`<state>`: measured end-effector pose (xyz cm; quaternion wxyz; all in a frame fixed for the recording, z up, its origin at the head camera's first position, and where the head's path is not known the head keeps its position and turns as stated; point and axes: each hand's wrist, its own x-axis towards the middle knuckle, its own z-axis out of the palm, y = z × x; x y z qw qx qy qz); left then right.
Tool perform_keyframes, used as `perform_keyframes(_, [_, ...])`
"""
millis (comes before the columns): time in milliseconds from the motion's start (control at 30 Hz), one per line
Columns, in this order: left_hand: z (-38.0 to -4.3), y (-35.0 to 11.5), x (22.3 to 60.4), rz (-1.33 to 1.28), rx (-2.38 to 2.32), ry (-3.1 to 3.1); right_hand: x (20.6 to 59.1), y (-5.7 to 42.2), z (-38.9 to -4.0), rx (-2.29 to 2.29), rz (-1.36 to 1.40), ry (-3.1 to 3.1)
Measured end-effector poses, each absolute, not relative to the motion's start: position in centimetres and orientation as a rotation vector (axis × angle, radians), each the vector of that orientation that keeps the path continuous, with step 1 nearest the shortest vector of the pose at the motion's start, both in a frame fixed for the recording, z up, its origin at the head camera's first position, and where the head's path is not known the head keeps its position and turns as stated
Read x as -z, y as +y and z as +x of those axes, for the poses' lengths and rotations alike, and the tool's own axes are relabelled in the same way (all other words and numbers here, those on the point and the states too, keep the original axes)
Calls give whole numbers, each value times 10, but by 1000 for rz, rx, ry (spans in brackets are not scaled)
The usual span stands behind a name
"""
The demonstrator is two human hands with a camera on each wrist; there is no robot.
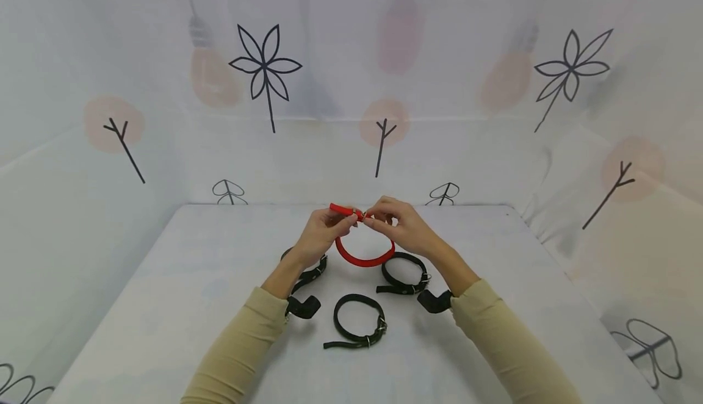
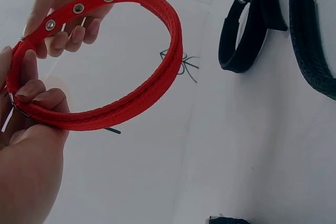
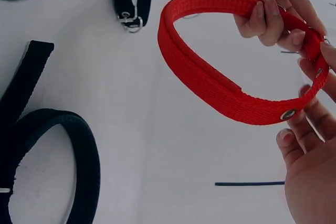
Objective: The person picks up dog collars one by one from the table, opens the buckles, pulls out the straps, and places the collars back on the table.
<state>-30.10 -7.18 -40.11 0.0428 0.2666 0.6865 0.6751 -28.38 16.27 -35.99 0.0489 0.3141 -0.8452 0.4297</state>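
Observation:
A red collar of webbing, bent into a loop, is held up over the table between both hands. The left hand pinches it near its metal buckle. Opposite, the right hand grips the strap close to that same spot with thumb and fingers. In the left wrist view metal eyelets line the strap beside the right hand's fingers. The left hand's fingers curl on the band in the right wrist view. How far the strap passes through the buckle is hidden by the fingers.
On the white table lie three dark buckled collars: one nearest the person, another collar by the right forearm, and a third collar partly behind the left wrist. A patterned white cloth stands behind and beside the table.

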Motion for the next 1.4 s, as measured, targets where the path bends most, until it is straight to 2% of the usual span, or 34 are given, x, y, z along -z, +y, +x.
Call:
perform_keyframes(400, [-303, -85, 399, 661, -2188, 2058, 361, 177, -282, -1315, 950, -2601])
perform_keyframes(1000, [-307, -80, 386, 1016, -1693, 2226, 358, 169, -283, -1217, 1067, -2606])
perform_keyframes(1400, [-307, -92, 391, 921, -1818, 2322, 357, 186, -280, -1197, 943, -2646])
